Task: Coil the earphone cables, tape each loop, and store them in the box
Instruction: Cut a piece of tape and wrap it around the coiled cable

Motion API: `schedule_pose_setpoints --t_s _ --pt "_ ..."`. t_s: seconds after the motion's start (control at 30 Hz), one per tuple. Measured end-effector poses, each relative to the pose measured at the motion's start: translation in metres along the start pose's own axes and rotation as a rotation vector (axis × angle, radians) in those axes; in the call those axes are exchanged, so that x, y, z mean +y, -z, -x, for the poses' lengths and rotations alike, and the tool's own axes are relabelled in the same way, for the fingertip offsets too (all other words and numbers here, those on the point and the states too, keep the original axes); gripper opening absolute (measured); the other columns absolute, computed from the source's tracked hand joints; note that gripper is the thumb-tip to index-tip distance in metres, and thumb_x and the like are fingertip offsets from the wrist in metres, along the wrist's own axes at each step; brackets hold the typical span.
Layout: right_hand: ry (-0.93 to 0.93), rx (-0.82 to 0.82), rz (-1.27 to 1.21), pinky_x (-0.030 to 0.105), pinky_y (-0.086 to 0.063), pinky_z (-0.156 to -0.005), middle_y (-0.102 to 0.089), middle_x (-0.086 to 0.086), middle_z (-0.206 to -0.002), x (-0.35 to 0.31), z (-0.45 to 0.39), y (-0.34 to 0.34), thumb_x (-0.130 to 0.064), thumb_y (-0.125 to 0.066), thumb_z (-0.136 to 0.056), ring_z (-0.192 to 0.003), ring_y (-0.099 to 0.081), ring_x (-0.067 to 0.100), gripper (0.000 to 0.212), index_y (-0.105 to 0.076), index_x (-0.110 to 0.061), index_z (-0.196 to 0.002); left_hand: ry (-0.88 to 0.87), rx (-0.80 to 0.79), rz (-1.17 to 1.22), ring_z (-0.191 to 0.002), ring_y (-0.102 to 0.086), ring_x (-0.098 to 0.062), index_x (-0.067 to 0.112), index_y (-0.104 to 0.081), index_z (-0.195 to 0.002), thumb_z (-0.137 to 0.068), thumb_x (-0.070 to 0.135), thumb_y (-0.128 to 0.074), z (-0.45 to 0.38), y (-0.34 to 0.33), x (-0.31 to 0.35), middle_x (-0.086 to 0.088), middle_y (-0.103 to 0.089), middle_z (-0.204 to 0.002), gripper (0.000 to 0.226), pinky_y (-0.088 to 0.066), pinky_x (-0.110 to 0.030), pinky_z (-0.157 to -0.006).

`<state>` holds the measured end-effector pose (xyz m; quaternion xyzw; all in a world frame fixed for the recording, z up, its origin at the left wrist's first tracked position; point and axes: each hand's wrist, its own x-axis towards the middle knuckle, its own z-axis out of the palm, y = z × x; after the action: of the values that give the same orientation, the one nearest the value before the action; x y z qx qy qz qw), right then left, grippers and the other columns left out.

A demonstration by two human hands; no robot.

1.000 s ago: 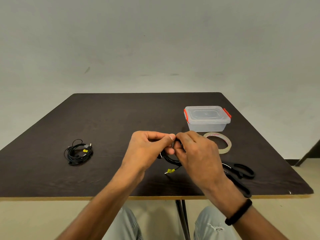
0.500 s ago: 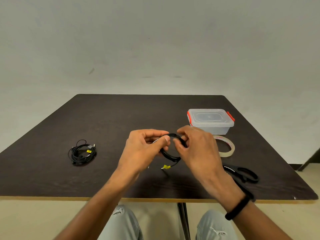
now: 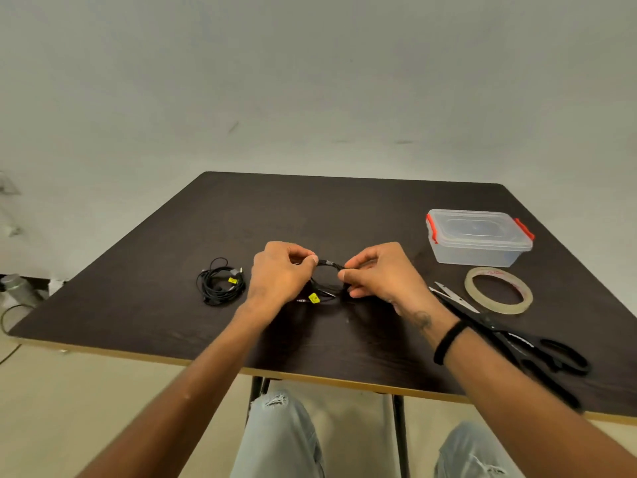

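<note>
A coiled black earphone cable (image 3: 327, 267) with a yellow tag is held just above the dark table (image 3: 241, 219). My left hand (image 3: 281, 272) pinches its left side and my right hand (image 3: 379, 274) pinches its right side, so the loop shows between them. A second coiled black earphone cable (image 3: 220, 286) with a yellow tag lies on the table to the left. The clear plastic box (image 3: 477, 241) with red clips stands shut at the right rear. A roll of clear tape (image 3: 498, 294) lies flat in front of the box.
Black-handled scissors (image 3: 510, 336) lie near the right front edge, blades pointing towards my right wrist. The table's front edge runs just below my forearms. A grey bottle (image 3: 19, 289) stands on the floor at far left.
My hands have drawn apart, opening up the coil between them. The camera has swung, so the table's objects sit further right in view.
</note>
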<state>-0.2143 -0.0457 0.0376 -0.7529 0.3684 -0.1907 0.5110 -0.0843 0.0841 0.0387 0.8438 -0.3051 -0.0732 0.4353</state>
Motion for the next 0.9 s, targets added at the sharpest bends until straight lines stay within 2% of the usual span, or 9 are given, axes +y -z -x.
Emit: schedule_pose_setpoints --t_s 0.07,0.17,0.27,0.37,0.47,0.53,0.6,0.73,0.9 --pt "0.022 0.022 0.105 0.036 -0.066 -0.078 -0.078 0.002 -0.069 0.001 -0.005 -0.004 -0.02 -0.089 -0.08 -0.063 -0.078 0.016 0.015 -0.077 -0.014 -0.085 -0.018 -0.006 -0.094 -0.095 -0.072 -0.013 0.026 -0.083 -0.098 -0.091 0.035 -0.074 -0.005 -0.007 -0.005 0.005 -0.079 -0.095 0.014 -0.054 -0.025 -0.085" --pt "0.098 0.061 0.234 0.02 -0.059 -0.062 -0.078 -0.001 -0.071 -0.002 -0.003 -0.001 -0.031 -0.088 -0.082 -0.06 -0.076 0.011 0.018 -0.077 -0.017 -0.086 -0.044 -0.004 -0.163 -0.096 -0.073 -0.018 0.028 -0.082 -0.1 -0.091 0.037 -0.072 -0.006 -0.013 -0.005 0.004 -0.079 -0.094 0.016 -0.057 -0.031 -0.086" --pt "0.203 0.154 0.367 0.025 -0.058 -0.072 -0.076 -0.005 -0.079 0.001 0.002 0.007 -0.043 -0.085 -0.082 -0.078 -0.073 0.012 0.025 -0.078 -0.02 -0.087 -0.159 0.05 -0.257 -0.104 -0.071 -0.024 0.027 -0.079 -0.111 -0.093 0.038 -0.069 0.001 -0.015 0.0 0.001 -0.078 -0.107 0.024 -0.057 -0.04 -0.091" --pt "0.297 0.222 0.487 0.035 -0.06 -0.082 -0.076 -0.006 -0.088 0.007 0.018 0.026 -0.043 -0.082 -0.085 -0.089 -0.072 0.013 0.024 -0.079 -0.021 -0.095 -0.388 0.138 -0.363 -0.121 -0.06 -0.027 0.024 -0.075 -0.122 -0.095 0.038 -0.068 0.014 -0.021 0.009 -0.001 -0.071 -0.122 0.03 -0.051 -0.047 -0.098" --pt "0.391 0.299 0.63 0.04 -0.058 -0.088 -0.076 -0.002 -0.101 0.026 0.045 0.059 -0.042 -0.08 -0.087 -0.097 -0.071 0.017 0.03 -0.077 -0.02 -0.108 -0.642 0.122 -0.292 -0.116 -0.058 -0.025 0.02 -0.075 -0.118 -0.096 0.033 -0.071 0.031 -0.041 0.027 -0.002 -0.071 -0.115 0.027 -0.05 -0.04 -0.099" --pt "0.403 0.345 0.716 0.04 -0.055 -0.087 -0.073 -0.002 -0.101 0.045 0.064 0.086 -0.041 -0.082 -0.085 -0.1 -0.067 0.02 0.029 -0.076 -0.02 -0.105 -0.735 0.043 -0.191 -0.108 -0.061 -0.024 0.018 -0.076 -0.115 -0.093 0.03 -0.074 0.041 -0.064 0.043 -0.001 -0.073 -0.109 0.025 -0.043 -0.027 -0.1" --pt "0.321 0.339 0.8 0.038 -0.052 -0.088 -0.07 -0.006 -0.105 0.061 0.083 0.112 -0.045 -0.083 -0.083 -0.105 -0.062 0.019 0.033 -0.076 -0.023 -0.106 -0.738 -0.086 -0.139 -0.112 -0.059 -0.019 0.021 -0.075 -0.119 -0.093 0.033 -0.074 0.048 -0.086 0.057 0.002 -0.073 -0.114 0.029 -0.037 -0.02 -0.103" --pt "0.205 0.287 0.84 0.029 -0.047 -0.093 -0.068 -0.011 -0.12 0.087 0.116 0.155 -0.054 -0.081 -0.082 -0.116 -0.055 0.014 0.044 -0.075 -0.028 -0.118 -0.728 -0.299 -0.166 -0.135 -0.045 -0.011 0.027 -0.061 -0.141 -0.095 0.047 -0.069 0.062 -0.118 0.071 0.008 -0.061 -0.141 0.051 -0.028 -0.018 -0.113" --pt "0.243 0.183 0.78 0.026 -0.049 -0.096 -0.072 -0.013 -0.117 0.101 0.134 0.197 -0.052 -0.077 -0.087 -0.112 -0.06 0.009 0.044 -0.075 -0.026 -0.122 -0.693 -0.289 -0.205 -0.136 -0.045 -0.011 0.029 -0.06 -0.143 -0.095 0.051 -0.066 0.07 -0.137 0.071 0.01 -0.061 -0.142 0.053 -0.036 -0.031 -0.117"
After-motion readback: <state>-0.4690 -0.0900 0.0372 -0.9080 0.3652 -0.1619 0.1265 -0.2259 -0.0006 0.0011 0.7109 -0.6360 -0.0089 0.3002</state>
